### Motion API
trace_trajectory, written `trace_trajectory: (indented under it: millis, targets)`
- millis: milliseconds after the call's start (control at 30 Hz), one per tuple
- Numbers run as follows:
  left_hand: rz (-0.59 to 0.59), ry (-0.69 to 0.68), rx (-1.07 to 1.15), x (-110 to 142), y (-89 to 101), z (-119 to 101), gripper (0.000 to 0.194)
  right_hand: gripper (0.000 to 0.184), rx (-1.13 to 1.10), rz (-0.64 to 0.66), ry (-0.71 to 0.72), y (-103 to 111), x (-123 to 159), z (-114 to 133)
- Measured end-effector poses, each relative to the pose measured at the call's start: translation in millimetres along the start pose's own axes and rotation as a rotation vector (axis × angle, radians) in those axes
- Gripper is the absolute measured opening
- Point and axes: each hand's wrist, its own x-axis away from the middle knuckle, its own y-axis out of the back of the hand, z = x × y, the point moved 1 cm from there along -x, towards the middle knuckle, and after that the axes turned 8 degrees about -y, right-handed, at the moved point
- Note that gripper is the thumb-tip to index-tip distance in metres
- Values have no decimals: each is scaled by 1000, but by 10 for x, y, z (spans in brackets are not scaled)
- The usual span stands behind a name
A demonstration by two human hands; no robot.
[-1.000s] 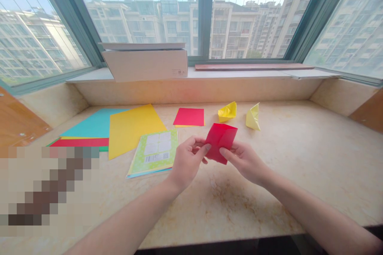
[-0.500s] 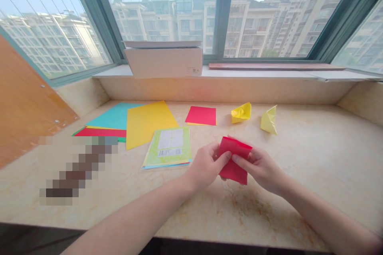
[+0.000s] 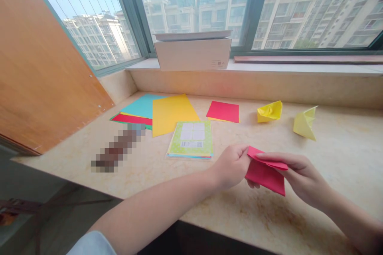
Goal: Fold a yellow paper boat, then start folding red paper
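A folded piece of red paper (image 3: 265, 176) is held between both hands above the counter. My left hand (image 3: 235, 166) is closed on its left edge, thumb on top. The fingers of my right hand (image 3: 299, 169) pinch the upper flap at the right, which stands a little apart from the lower layer. Beyond the hands sit two folded paper pieces, a bright yellow one (image 3: 269, 111) shaped like a boat and a pale yellow one (image 3: 305, 123). A red square sheet (image 3: 223, 111) lies behind my left hand, with a yellow edge showing under it.
A packet of coloured paper (image 3: 191, 139) lies left of my hands. Behind it are a large yellow sheet (image 3: 170, 113) and blue sheets (image 3: 142, 105). A pixelated patch (image 3: 116, 149) hides something. A white box (image 3: 193, 53) stands on the window ledge.
The view has turned left, shifting everything rightward. My right fingers have moved from the paper's front to its upper flap, which now lies tilted over the lower layer.
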Motion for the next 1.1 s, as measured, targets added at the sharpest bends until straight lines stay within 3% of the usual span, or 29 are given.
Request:
trace_trajectory:
  millis: [167,400,600,700,800,900,1100]
  targets:
    - [-27,-21,58,15,0,23,63,28,-23,-47,52,-56,-27,32]
    - [-23,-7,-16,24,5,70,47,37,17,-3,-34,-10,-19,-46]
    - [-145,-71,-88,10,45,81,35,69,-5,-77,-141,161,62,-185]
    - [-179,-138,-288,36,78,50,32,62,65,-198,-158,214,25,-279]
    - [-139,-188,-389,50,99,45,33,48,123,-261,-194,213,-60,-354]
    - [-135,-164,-353,35,115,56,34,42,140,-252,-204,160,-132,-325]
    - [-193,-94,-186,-29,125,43,29,46,149,-218,-148,-9,-175,-4]
